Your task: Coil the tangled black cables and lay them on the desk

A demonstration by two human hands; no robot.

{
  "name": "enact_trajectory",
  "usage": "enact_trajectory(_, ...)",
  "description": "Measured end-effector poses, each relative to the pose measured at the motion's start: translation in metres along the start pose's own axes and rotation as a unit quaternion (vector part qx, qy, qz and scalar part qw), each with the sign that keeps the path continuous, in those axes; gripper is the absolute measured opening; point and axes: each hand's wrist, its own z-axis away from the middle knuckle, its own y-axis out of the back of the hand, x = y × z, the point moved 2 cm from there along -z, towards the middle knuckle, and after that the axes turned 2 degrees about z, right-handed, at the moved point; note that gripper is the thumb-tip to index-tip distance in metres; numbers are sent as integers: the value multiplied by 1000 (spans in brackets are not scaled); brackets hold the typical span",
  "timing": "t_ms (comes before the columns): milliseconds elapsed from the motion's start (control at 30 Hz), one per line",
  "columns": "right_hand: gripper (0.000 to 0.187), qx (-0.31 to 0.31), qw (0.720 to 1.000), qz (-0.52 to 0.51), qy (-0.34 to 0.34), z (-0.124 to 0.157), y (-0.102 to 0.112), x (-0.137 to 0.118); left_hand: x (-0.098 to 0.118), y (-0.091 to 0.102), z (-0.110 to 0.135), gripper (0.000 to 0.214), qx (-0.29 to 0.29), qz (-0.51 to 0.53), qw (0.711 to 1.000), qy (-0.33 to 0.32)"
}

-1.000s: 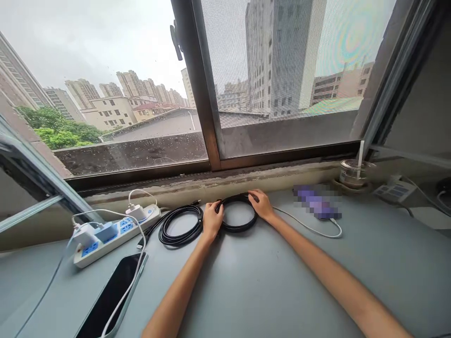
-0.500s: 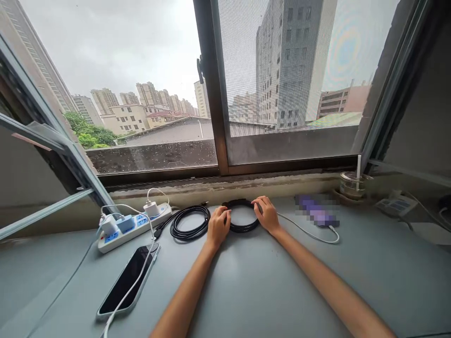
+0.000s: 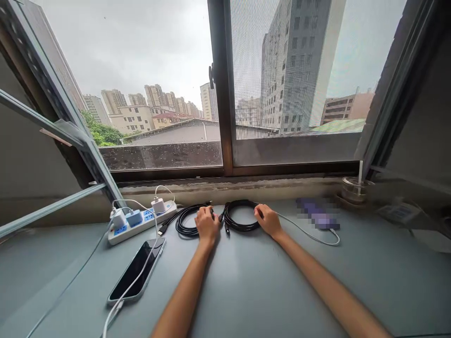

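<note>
Two coiled black cables lie side by side on the grey-blue tabletop. My left hand (image 3: 207, 224) is over the right side of the left coiled cable (image 3: 183, 230), fingers curled down onto it; a bit of black shows by the thumb. The right coiled cable (image 3: 242, 228) forms a ring with a black plug end (image 3: 227, 230) sticking out at its lower left. At that ring's right edge is my right hand (image 3: 268, 219), its fingers closed about the loop, fingertips partly hidden.
Left stands a white power strip (image 3: 141, 224) with plugged-in chargers. A phone (image 3: 136, 272) lies in front, a white cord across it. Right of my hands are a blurred purple phone (image 3: 319, 215) on a white cable (image 3: 317, 241) and a cup with a straw (image 3: 355, 190). A window ledge (image 3: 282, 187) runs behind.
My left hand has moved left from the right coil to the left one, uncovering the right coil's plug end. My right hand stays by the right coil. The view has shifted slightly.
</note>
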Motion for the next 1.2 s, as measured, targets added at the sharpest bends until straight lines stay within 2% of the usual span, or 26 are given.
enact_trajectory(100, 19, -9, 1000, 3, -1, -2, -2, 0, -18, 3, -6, 42, -40, -38, 997, 59)
enact_trajectory(267, 19, -16, 1000, 11, -6, -6, -3, 0, -26, 4, -11, 40, -133, -54, 989, 34)
enact_trajectory(400, 19, -18, 1000, 14, -10, -8, -4, 0, -25, 6, -14, 45, -143, -61, 987, 49)
enact_trajectory(567, 20, -20, 1000, 13, -5, -9, -7, -1, -23, 9, -15, 45, -105, -60, 990, 74)
enact_trajectory(800, 22, -30, 999, 31, -17, -10, -5, 1, -17, 15, -14, 44, 5, -29, 995, 97)
enact_trajectory(1067, 23, -31, 998, 38, -24, -9, -3, -2, -16, 19, -12, 33, 57, 13, 994, 87)
enact_trajectory(1200, 23, -34, 998, 43, -23, -9, -4, -1, -16, 19, -11, 36, 77, 17, 993, 93)
